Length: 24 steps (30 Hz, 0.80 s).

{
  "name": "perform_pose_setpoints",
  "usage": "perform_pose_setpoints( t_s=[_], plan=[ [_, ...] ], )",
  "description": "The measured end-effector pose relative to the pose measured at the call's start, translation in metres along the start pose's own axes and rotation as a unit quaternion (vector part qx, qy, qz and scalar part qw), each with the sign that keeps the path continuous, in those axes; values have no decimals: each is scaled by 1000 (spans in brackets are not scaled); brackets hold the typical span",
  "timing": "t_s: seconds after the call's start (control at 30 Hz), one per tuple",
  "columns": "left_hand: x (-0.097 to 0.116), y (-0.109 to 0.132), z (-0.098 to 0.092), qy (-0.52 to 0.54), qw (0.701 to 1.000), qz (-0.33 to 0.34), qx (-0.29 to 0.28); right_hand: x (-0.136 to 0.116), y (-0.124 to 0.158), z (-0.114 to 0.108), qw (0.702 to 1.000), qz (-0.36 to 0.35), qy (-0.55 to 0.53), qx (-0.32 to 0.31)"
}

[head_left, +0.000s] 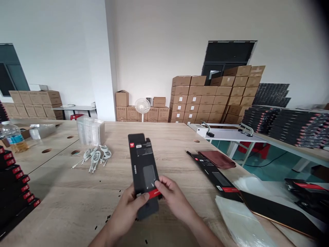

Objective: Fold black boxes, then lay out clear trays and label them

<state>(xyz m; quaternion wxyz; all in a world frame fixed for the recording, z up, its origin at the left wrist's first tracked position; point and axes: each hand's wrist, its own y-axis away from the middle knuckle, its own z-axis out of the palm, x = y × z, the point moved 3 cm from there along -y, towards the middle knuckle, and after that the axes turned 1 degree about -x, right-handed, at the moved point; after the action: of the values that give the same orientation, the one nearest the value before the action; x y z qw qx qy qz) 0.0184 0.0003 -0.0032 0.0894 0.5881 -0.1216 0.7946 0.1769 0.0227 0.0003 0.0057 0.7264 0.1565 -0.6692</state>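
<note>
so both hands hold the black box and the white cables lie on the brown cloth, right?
Not the brown cloth: in the head view, the white cables lie on the wooden table. The left hand and right hand hold the black box.

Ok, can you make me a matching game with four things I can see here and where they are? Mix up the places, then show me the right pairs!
Things:
1. black box with a red band
2. white cables
3. reddish-brown cloth
4. white fan

Places:
A. in front of cardboard boxes by the wall
B. lying on the right side of the table
C. held between the left hand and right hand
D. coiled up near some clear plastic packaging

Right pairs: 1-C, 2-D, 3-B, 4-A
</note>
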Motion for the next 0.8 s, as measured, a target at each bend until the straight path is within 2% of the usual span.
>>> perform_pose_setpoints(
  t_s=[0.03,0.1,0.17,0.2,0.27,0.33,0.37,0.47,0.57,0.67,0.73,0.8],
  plan=[
    [0,2,-1,87,995,-45,-7,0,4,8,997,21,-31,-62],
    [3,6,-5,254,959,-117,-36,-2,13,23,987,59,-35,-144],
    [7,8,-9,350,925,-139,-58,-5,21,32,984,66,38,-162],
    [9,8,-11,365,918,-141,-59,-8,22,32,985,56,81,-140],
    [7,8,-13,340,925,-163,-54,-16,23,26,991,19,118,-58],
    [2,11,-10,269,939,-202,-66,-24,22,17,997,-10,80,8],
    [-2,12,-7,231,945,-220,-72,-27,21,13,999,-11,46,19],
    [-11,18,0,173,956,-227,-70,-31,19,4,999,5,-32,13],
    [-12,21,3,175,960,-210,-69,-33,16,-5,995,18,-99,10],
    [-12,21,1,187,952,-228,-80,-32,12,-15,980,38,-195,24],
    [-13,19,1,233,935,-235,-124,-30,10,-21,967,46,-245,56],
    [-14,17,6,297,909,-222,-189,-27,11,-19,964,54,-259,29]
  ],
)
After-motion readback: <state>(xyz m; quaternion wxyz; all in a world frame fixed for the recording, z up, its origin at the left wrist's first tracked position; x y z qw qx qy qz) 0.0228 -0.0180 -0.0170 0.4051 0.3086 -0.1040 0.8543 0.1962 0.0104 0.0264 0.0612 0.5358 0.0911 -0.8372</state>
